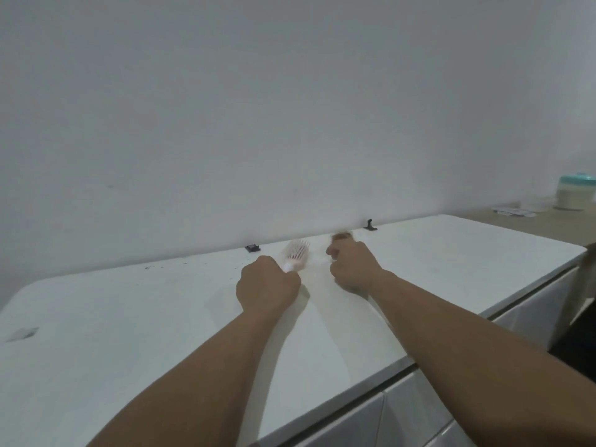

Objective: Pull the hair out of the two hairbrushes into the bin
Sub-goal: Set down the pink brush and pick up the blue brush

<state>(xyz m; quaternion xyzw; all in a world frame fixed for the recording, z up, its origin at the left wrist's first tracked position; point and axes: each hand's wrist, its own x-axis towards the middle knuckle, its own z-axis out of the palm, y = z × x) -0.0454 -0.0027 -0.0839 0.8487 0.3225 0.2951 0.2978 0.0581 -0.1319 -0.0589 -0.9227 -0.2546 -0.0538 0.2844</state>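
1. Two bare arms reach out over a white bench [129,317] that stands against a plain pale wall [225,91].
2. The left hand [267,287] is curled into a fist, and its grip is wrapped round the handle of a pink hairbrush [296,251].
3. The pink hairbrush points away from the person, toward the wall. Its round head with pale bristles sticks out past the fist, close to the back edge of the bench. I cannot tell if the head touches the bench.
4. The right hand [353,269] is just beside the left one, and its fingers are curled in too.
5. A small brown thing [342,236] pokes out past the right hand. It is blurry. It may be the second hairbrush, but I cannot tell, and I cannot tell if the grip of that hand is holding it.
6. Two little black clips sit at the back edge of the bench, one [252,247] left of the pink hairbrush and one [370,224] right of the right hand.
7. Some tiny dark specks [148,267] lie on the bench, left of the hands.
8. Far off on the right, a jar with a teal lid [575,191] stands on a tan table [548,221], next to some small papers [512,211].
9. White drawer fronts [419,414] show below the bench edge on the right.
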